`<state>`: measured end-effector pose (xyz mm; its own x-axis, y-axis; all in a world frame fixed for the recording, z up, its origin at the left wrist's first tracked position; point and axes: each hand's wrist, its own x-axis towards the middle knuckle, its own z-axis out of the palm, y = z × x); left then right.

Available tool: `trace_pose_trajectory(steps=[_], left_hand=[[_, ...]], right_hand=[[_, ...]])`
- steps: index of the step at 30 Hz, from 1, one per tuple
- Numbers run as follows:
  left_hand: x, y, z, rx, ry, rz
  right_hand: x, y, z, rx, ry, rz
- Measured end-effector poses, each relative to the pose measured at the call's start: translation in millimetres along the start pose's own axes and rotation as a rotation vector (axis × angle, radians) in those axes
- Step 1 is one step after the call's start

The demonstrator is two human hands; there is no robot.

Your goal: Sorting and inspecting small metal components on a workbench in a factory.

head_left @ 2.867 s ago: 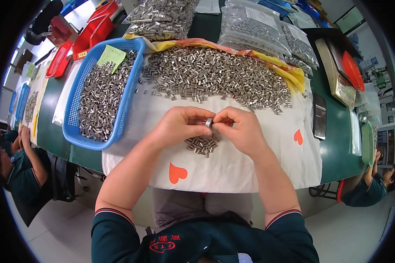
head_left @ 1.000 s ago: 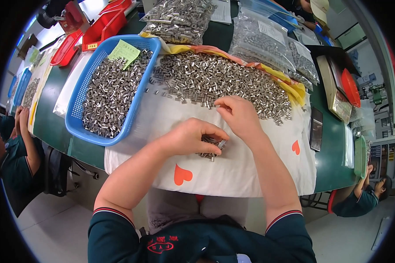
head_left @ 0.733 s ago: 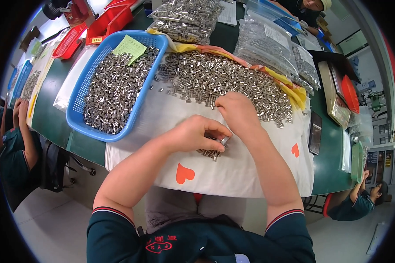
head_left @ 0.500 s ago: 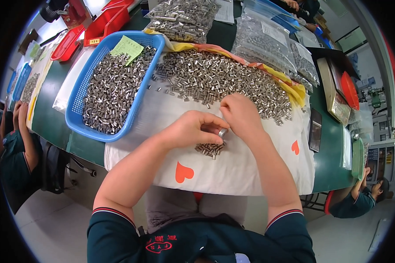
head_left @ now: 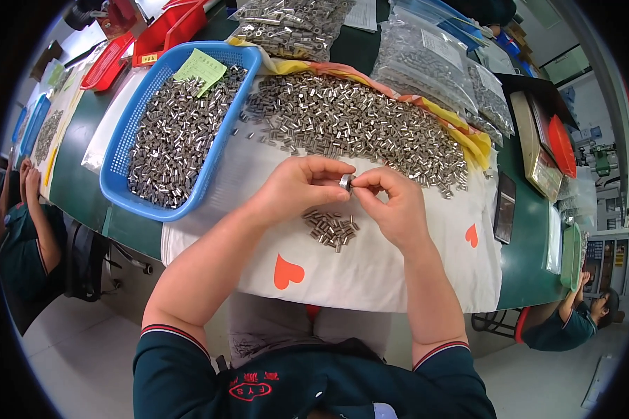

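Between the thumb and fingers of my left hand (head_left: 295, 187) is a short, shiny metal ring (head_left: 346, 182), tilted on its side. My right hand (head_left: 398, 208) pinches with thumb and forefinger right at the ring's right side; whatever small piece it holds there is hidden by the fingertips. Below the hands a small heap of metal sleeves (head_left: 330, 230) lies on the white cloth (head_left: 370, 276) with red hearts. Beyond the hands spreads a much larger heap of the same small silvery cylinders (head_left: 356, 115).
A blue plastic basket (head_left: 112, 183) full of cylinders, with a green note (head_left: 200, 71), stands at the left. Clear bags of metal parts (head_left: 426, 63) lie at the back. A dark phone-like slab (head_left: 504, 207) rests at the right. Co-workers sit on both sides.
My right hand has come back from the edge of the large heap to the ring. My left hand has lifted away from the small heap, turning the ring toward the right fingers.
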<state>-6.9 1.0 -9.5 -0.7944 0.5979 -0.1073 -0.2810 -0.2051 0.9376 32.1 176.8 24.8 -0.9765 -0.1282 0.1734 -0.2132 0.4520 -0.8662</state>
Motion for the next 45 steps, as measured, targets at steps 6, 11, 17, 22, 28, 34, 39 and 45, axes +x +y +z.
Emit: trace_pose_trajectory(steps=[6,11,17,22,28,34,39,45], left_hand=[[-2,0,5,0.205,0.068,-0.038],[-3,3,4,0.135,0.057,-0.018],[-2,3,4,0.185,-0.045,-0.036],[-8,9,8,0.457,-0.122,-0.043],[-13,17,9,0.626,-0.286,0.022],[-15,20,9,0.631,-0.325,0.018],[-12,14,5,0.511,-0.280,-0.004],[-1,1,-3,0.065,-0.056,0.001]], right_hand=[[-4,1,8,-0.336,0.066,-0.216],[-5,-3,7,-0.145,0.065,-0.080],[-3,1,-9,-0.013,-0.057,0.053],[7,10,-27,0.133,-0.091,0.196],[39,8,5,-0.208,-0.159,0.062],[51,12,23,-0.622,-0.251,-0.147],[41,14,16,-0.671,-0.217,-0.141],[15,8,1,-0.115,0.033,0.151]])
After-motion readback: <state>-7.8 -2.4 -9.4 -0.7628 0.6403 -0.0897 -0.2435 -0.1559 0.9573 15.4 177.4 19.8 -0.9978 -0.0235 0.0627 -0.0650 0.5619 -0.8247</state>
